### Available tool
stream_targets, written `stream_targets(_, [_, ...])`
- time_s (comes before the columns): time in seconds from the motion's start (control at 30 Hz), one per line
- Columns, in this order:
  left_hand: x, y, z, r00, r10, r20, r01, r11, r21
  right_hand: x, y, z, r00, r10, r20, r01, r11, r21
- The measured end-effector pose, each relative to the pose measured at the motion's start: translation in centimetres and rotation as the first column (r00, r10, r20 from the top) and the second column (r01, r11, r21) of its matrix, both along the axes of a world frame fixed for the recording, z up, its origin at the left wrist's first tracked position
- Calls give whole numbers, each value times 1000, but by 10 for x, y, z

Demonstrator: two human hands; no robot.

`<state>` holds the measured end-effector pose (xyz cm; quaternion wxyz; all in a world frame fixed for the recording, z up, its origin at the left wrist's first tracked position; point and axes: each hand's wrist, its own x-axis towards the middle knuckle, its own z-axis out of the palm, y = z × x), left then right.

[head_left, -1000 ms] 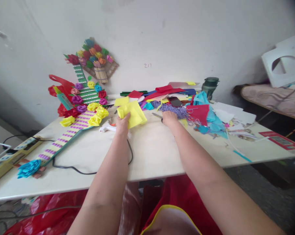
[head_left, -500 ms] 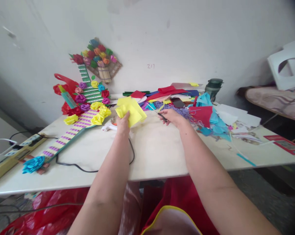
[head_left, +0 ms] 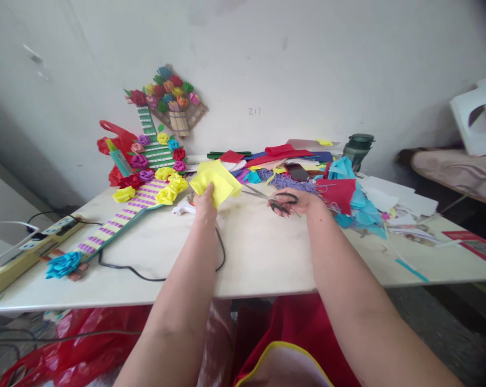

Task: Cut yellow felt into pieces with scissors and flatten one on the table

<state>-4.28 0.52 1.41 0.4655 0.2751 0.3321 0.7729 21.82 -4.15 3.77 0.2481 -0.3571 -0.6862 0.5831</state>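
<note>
Head view: nearest, red cloth with yellow edging (head_left: 299,328) covers the lap, and crumpled red plastic (head_left: 81,344) lies low at the left, beyond the near edge of the pale table (head_left: 259,258). Over the tabletop, the left hand (head_left: 205,204) pinches layered yellow paper (head_left: 219,185) between thumb and fingers. The right hand (head_left: 301,202) has its fingers closed round the black handles of the scissors (head_left: 269,198), whose blades stand slightly apart and point at the paper's right edge; whether they touch it, I cannot tell. A white tool (head_left: 184,208) lies just left of the left hand.

At the left are a power strip (head_left: 29,257) and a purple-and-cream striped piece (head_left: 118,220) trimmed with paper roses. Near the right edge, a red card (head_left: 474,246) carries print too small to read. Farther back lie lilac shreds (head_left: 293,183), a red sheet (head_left: 340,193) and blue tissue (head_left: 363,210). A glue bottle (head_left: 121,161) leans at the left, its label illegible; a dark green bottle (head_left: 358,150) stands at the right. Farthest, the wall (head_left: 267,59) bears handwritten characters (head_left: 255,112), "217" or "Z17".
</note>
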Motion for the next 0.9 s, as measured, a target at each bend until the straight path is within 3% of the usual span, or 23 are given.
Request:
stream_targets(0.23, [-1, 1, -1, 1000, 5, 19, -5, 999, -34, -15, -2, 3, 996, 47, 73, -47, 999, 6])
stream_targets(0.6, [7, 0, -5, 999, -28, 28, 29, 999, -20, -37, 7, -7, 998, 58, -40, -57, 998, 21])
stream_targets(0.9, [9, -2, -4, 999, -25, 26, 26, 998, -62, -55, 1, -1, 999, -43, -32, 44, 999, 10])
